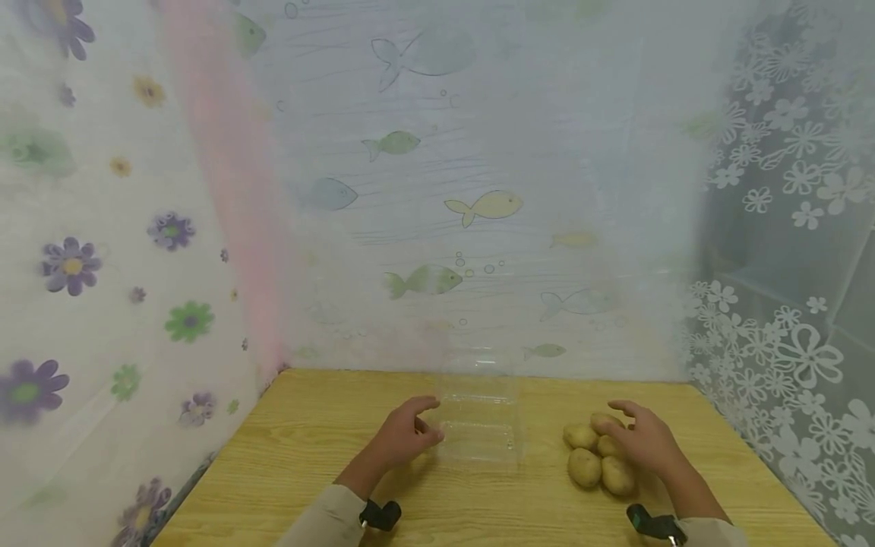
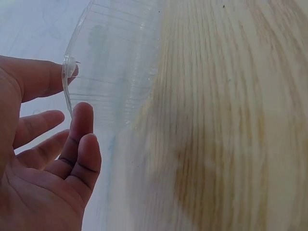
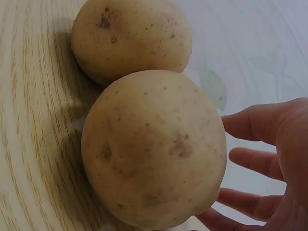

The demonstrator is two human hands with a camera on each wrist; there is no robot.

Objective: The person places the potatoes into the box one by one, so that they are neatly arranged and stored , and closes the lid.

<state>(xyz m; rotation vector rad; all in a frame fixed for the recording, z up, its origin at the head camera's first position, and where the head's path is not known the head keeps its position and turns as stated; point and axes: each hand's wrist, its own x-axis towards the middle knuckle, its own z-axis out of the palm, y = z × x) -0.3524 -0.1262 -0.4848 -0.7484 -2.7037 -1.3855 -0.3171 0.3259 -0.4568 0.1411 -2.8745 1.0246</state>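
Observation:
A clear plastic container point(image 1: 478, 444) with its lid raised stands on the wooden table. At its left edge is my left hand point(image 1: 403, 437); in the left wrist view the thumb and fingers of this hand point(image 2: 48, 139) are at the rim of the clear plastic point(image 2: 110, 62). To the right lie several potatoes point(image 1: 584, 467) in a cluster. Over the right side of that cluster is my right hand point(image 1: 645, 441), fingers spread. The right wrist view has a large potato point(image 3: 154, 149) close to the fingertips of this hand point(image 3: 264, 168), with another potato point(image 3: 132, 38) beyond it.
The wooden table point(image 1: 273, 471) reaches back to a hanging sheet printed with fish point(image 1: 424, 281). A flower-patterned sheet point(image 1: 137, 266) hangs at the left, and a translucent one with white flowers point(image 1: 793, 342) at the right.

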